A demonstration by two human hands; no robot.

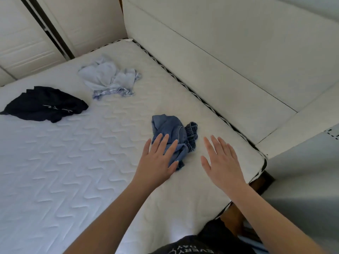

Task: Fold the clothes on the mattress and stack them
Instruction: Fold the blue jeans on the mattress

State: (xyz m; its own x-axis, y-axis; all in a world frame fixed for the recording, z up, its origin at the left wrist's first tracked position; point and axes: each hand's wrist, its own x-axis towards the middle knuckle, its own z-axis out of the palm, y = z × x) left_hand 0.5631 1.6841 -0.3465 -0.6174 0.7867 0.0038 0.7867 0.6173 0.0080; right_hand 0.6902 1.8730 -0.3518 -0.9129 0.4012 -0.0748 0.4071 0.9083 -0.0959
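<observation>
Three crumpled garments lie on the white quilted mattress (pixel 64 162). A blue denim garment (pixel 172 131) with a striped waistband sits near the right edge. My left hand (pixel 157 160) is flat with straight fingers, its fingertips over the denim's lower left part. Just right of the denim, my right hand (pixel 220 160) is spread open above bare mattress and holds nothing. A pale blue garment (pixel 108 77) lies further back. At the far left is a black garment (pixel 45 103) with white lettering.
A cream padded headboard (pixel 229 57) runs along the mattress's right side, with a dark gap between them. White wardrobe doors (pixel 27 39) stand behind the far edge. The mattress's near right corner (pixel 260 162) drops off to the floor.
</observation>
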